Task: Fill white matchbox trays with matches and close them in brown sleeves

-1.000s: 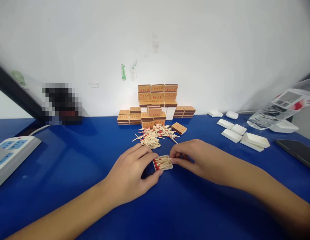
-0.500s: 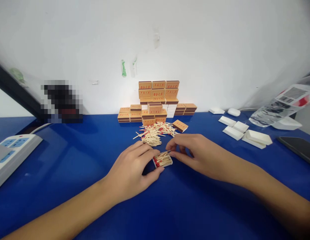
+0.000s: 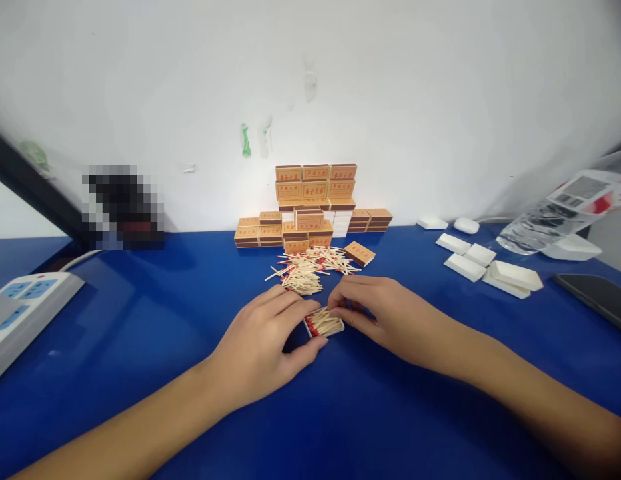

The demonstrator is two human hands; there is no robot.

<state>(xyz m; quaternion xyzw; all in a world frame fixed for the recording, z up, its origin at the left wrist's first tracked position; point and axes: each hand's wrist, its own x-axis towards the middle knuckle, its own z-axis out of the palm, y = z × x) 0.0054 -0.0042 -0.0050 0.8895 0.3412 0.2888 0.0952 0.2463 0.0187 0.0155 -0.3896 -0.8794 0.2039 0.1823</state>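
Note:
A small white matchbox tray [image 3: 324, 323] filled with red-tipped matches lies on the blue table [image 3: 140, 320] between my hands. My left hand [image 3: 263, 347] grips its left end, thumb below and fingers above. My right hand [image 3: 375, 310] has its fingertips curled over the tray's right end, pressing on the matches. A loose pile of matches [image 3: 310, 270] lies just behind the tray. One closed orange matchbox [image 3: 359, 253] rests beside the pile.
Stacked orange matchboxes [image 3: 313, 207] stand against the white wall. Empty white trays [image 3: 485, 267] sit at the right, with a plastic bag [image 3: 565, 213] and a dark phone [image 3: 595, 297] beyond. A power strip [image 3: 20, 313] lies at the left edge.
My right hand slid left, its fingertips moving from the tray's right end onto the matches. The left hand stayed on the tray.

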